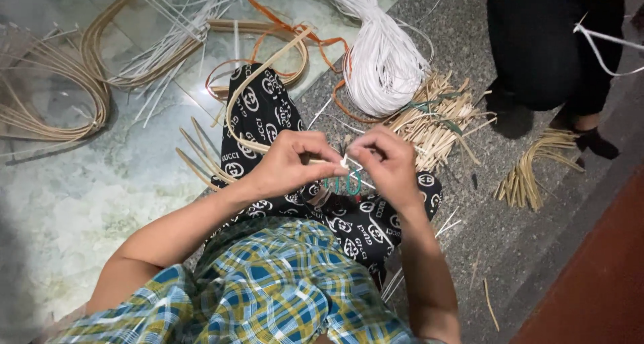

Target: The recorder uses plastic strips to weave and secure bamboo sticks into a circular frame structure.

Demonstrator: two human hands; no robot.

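The left hand (288, 163) is pinching a tan cane strip (251, 92) arcing up-left; the right hand (386, 163) — seemingly gripping a white strand (349, 161) — is meeting it fingertip to fingertip.

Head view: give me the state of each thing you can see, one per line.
Left hand: pinched shut on the cane strip.
Right hand: fingers closed on the white strand.
Cane strip: bent in a loop, one end in the left grip.
White strand: thin, held between both hands.
White strand bundle: folded, lying loose on the floor.
Short cane pieces: heaped, untied.
Curved cane bundle: bowed, lying flat.
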